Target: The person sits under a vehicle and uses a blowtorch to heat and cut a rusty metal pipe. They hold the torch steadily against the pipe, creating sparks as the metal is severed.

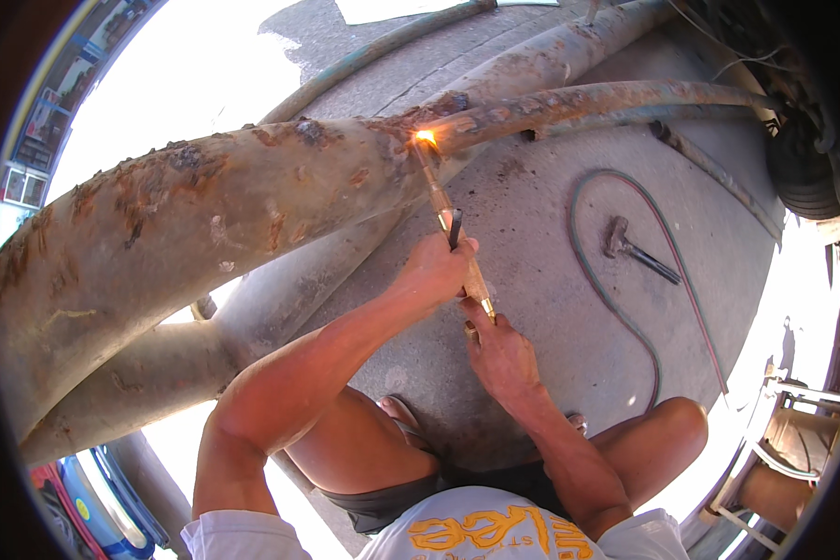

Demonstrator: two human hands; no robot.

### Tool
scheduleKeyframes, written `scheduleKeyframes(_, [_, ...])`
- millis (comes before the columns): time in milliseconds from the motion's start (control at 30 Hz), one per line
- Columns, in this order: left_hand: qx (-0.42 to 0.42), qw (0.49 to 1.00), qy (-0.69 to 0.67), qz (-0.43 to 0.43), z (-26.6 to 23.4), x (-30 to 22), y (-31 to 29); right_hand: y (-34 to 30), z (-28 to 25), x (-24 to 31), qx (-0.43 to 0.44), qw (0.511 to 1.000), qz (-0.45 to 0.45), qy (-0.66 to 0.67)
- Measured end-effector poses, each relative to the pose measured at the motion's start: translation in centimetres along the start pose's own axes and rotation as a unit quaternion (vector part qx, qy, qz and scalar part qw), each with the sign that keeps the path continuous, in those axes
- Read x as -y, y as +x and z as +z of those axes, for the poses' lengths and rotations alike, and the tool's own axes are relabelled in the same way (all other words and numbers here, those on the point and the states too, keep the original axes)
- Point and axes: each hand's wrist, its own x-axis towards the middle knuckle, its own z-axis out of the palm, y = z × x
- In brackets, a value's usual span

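One torch [441, 201] was lit: the left hand [443, 266] wrapped its handle [477, 281], the right hand [504, 359] seemingly pinched its rear fitting [488, 307]. Its flame [426, 137] burned where the thin pipe [569, 105] met the thick pipe [224, 201]; heating seemed under way, both apparently joined, work there unfinished.

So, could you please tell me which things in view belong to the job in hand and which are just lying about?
In the job:
torch, in left hand and right hand
thick pipe, at the flame
hose, probably; its ends are hidden or unclear

Seemingly lying about:
hammer
thin pipe at right
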Motion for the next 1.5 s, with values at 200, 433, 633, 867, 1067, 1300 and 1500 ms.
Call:
scheduleKeyframes(200, [-0.014, 1.000, 0.011, 0.009, 0.1, 0.1, -0.1, 0.0, 0.1, -0.1, -0.011, 1.000, -0.006, -0.009])
scheduleKeyframes(433, [-0.014, 1.000, 0.028, 0.002, 0.2, 0.2, 0.0, 0.1, 0.4, -0.2, -0.011, 1.000, -0.002, -0.004])
scheduleKeyframes(633, [-0.052, 0.998, 0.029, 0.021, 0.7, 0.6, -0.1, 0.1, 0.3, -0.1, -0.005, 1.000, -0.003, -0.005])
scheduleKeyframes(867, [-0.049, 0.998, 0.036, 0.030, 0.6, 0.8, -0.1, 0.0, 0.5, -0.3, -0.004, 1.000, -0.007, -0.014])
scheduleKeyframes(1067, [-0.012, 0.999, 0.043, 0.012, 0.2, 0.7, 0.2, 0.0, 0.6, -0.4, -0.001, 1.000, -0.005, -0.018])
scheduleKeyframes(1300, [-0.057, 0.997, 0.026, 0.046, 0.8, 1.3, 0.2, 0.1, 0.5, -0.3, 0.007, 1.000, 0.001, -0.028])
scheduleKeyframes(1500, [-0.052, 0.997, 0.041, 0.027, 0.6, 1.3, 0.4, -0.1, 0.5, -0.2, 0.007, 1.000, 0.000, -0.029])
